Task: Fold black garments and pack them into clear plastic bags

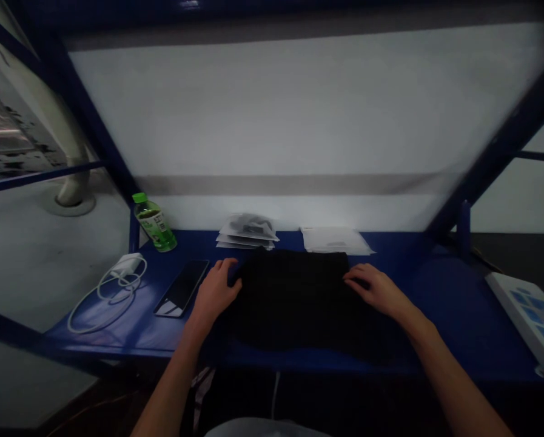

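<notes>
Both bare hands sit at the sides of a folded black cloth [294,303] lying flat on a blue table [453,303]. The left hand [216,291] is half curled at the cloth's left edge, its fingers against the fabric; whether they pinch it, you cannot tell. The right hand [375,290] rests at the right edge, fingers loosely extended over the cloth, not visibly gripping. Beyond the cloth lie a stack of clear plastic packets [247,233] and a pile of white sheets [335,240]. Left of the left hand are a black smartphone [181,288], then a white charger with coiled cable [112,291]. Farther back stands a green-capped bottle [154,223].
</notes>
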{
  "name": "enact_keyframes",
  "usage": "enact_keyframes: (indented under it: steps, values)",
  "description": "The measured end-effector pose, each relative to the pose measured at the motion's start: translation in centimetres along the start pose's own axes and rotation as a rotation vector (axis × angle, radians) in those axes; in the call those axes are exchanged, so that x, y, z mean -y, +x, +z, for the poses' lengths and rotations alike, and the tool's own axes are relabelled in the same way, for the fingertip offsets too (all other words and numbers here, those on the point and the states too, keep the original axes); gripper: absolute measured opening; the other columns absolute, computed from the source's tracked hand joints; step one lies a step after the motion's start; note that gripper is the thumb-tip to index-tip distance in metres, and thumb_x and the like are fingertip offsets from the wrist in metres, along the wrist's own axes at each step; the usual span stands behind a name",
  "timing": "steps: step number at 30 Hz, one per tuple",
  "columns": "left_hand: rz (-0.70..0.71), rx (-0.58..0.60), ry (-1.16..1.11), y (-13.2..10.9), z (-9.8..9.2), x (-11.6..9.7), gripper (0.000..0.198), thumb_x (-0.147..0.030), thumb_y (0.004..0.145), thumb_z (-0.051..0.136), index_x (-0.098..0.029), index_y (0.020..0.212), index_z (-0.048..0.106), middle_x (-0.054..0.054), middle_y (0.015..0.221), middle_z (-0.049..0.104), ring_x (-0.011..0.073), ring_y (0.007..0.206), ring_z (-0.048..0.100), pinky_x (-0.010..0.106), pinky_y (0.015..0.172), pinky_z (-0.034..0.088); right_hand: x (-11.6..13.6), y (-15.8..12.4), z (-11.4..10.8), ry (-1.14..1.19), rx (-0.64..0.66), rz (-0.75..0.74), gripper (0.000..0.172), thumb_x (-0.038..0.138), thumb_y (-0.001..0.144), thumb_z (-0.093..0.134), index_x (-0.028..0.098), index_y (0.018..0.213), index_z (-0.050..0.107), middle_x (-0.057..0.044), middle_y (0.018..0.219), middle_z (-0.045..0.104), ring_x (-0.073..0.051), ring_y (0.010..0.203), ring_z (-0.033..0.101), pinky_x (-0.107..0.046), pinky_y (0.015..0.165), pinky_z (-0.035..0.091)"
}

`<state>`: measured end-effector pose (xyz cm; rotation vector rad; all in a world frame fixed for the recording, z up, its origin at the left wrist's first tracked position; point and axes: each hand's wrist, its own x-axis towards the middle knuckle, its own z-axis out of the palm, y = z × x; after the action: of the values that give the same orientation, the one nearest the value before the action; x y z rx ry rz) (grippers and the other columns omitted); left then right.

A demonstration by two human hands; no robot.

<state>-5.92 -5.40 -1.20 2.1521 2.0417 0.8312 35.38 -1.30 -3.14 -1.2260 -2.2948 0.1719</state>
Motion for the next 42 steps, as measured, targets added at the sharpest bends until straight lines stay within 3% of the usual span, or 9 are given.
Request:
enact_keyframes:
  steps: [4, 7, 10, 15, 19, 23, 29, 34, 42]
  values:
    - [0.301, -0.124, -0.128, 0.2, -0.7, -1.8, 0.032, -0.022, 0.092, 0.051, -0.025, 0.123, 0.058, 0.006, 0.133, 0.055, 0.0239, 0.125, 0.051, 0.039, 0.106, 0.041, 0.0, 0.0, 0.0, 0.004, -0.024, -0.007, 0.019, 0.034, 0.093, 0.055, 0.027, 0.102, 0.07, -0.006, 0.104, 0.068, -0.025, 0.096, 0.062, -0.043, 0.084, 0.053]
    - [0.384, -0.078, -0.165, 0.4, -0.6, -2.8, 0.026, -0.024, 0.096, 0.049, -0.025, 0.119, 0.062, 0.005, 0.126, 0.061, 0.022, 0.121, 0.054, 0.038, 0.107, 0.041, 0.9, -0.1, -0.4, -0.008, -0.123, 0.001, 0.02, 0.037, 0.094, 0.055, 0.027, 0.105, 0.069, -0.007, 0.106, 0.067, -0.025, 0.099, 0.061, -0.044, 0.088, 0.051]
    - [0.362, 0.051, -0.114, 0.8, 0.0, -2.7, 0.028, -0.028, 0.095, 0.053, -0.024, 0.122, 0.062, 0.005, 0.117, 0.066, 0.0237, 0.112, 0.058, 0.041, 0.101, 0.045, 2.3, -0.5, -0.8, 0.001, -0.179, 0.022, 0.021, 0.039, 0.096, 0.053, 0.026, 0.099, 0.069, -0.006, 0.1, 0.066, -0.024, 0.096, 0.061, -0.042, 0.086, 0.051]
    - [0.291, 0.176, -0.073, 1.1, 0.7, -1.7, 0.023, -0.028, 0.091, 0.058, -0.022, 0.11, 0.069, 0.006, 0.107, 0.068, 0.0247, 0.1, 0.061, 0.038, 0.09, 0.048, 3.8, -1.8, -0.5, -0.104, -0.056, -0.019, 0.025, 0.045, 0.09, 0.06, 0.028, 0.104, 0.071, -0.007, 0.106, 0.065, -0.027, 0.098, 0.06, -0.046, 0.085, 0.05]
    - [0.264, 0.141, -0.148, 0.9, 0.1, -1.7, 0.016, -0.025, 0.092, 0.055, -0.023, 0.1, 0.069, 0.005, 0.103, 0.068, 0.0223, 0.096, 0.063, 0.034, 0.086, 0.048, 3.7, -2.6, -0.1, -0.141, -0.057, -0.03, 0.023, 0.043, 0.09, 0.061, 0.03, 0.105, 0.07, -0.008, 0.118, 0.063, -0.03, 0.11, 0.057, -0.051, 0.09, 0.049]
    - [0.276, 0.053, -0.256, 0.4, -1.0, -2.1, 0.015, -0.027, 0.094, 0.054, -0.023, 0.098, 0.068, 0.004, 0.104, 0.068, 0.021, 0.099, 0.063, 0.034, 0.09, 0.048, 4.0, -3.3, -0.3, -0.109, -0.149, -0.053, 0.012, 0.034, 0.09, 0.059, 0.029, 0.096, 0.068, -0.007, 0.124, 0.062, -0.031, 0.118, 0.054, -0.053, 0.095, 0.046]
    - [0.363, 0.046, -0.386, -1.4, -3.1, -1.4, 0.016, -0.028, 0.095, 0.055, -0.025, 0.098, 0.07, 0.004, 0.11, 0.068, 0.0202, 0.107, 0.061, 0.034, 0.098, 0.046, 5.6, -5.4, -1.4, 0.024, -0.237, -0.115, 0.018, 0.019, 0.09, 0.056, 0.029, 0.103, 0.062, -0.005, 0.106, 0.069, -0.026, 0.107, 0.062, -0.044, 0.089, 0.051]
    - [0.432, 0.136, -0.342, -3.4, -4.2, -0.2, 0.017, -0.028, 0.094, 0.056, -0.026, 0.092, 0.073, 0.005, 0.115, 0.067, 0.0227, 0.114, 0.057, 0.037, 0.101, 0.045, 6.6, -7.9, -1.5, -0.037, -0.17, -0.183, 0.028, 0.016, 0.087, 0.059, 0.033, 0.109, 0.065, -0.003, 0.108, 0.071, -0.026, 0.106, 0.063, -0.044, 0.092, 0.051]
    - [0.417, 0.289, -0.256, -5.5, -3.8, 0.9, 0.017, -0.026, 0.087, 0.057, -0.027, 0.089, 0.073, 0.006, 0.126, 0.063, 0.0262, 0.12, 0.055, 0.043, 0.107, 0.04, 7.5, -9.8, -1.0, -0.098, 0.014, -0.164, 0.034, 0.022, 0.084, 0.063, 0.035, 0.115, 0.069, -0.004, 0.115, 0.07, -0.029, 0.112, 0.063, -0.048, 0.093, 0.054]
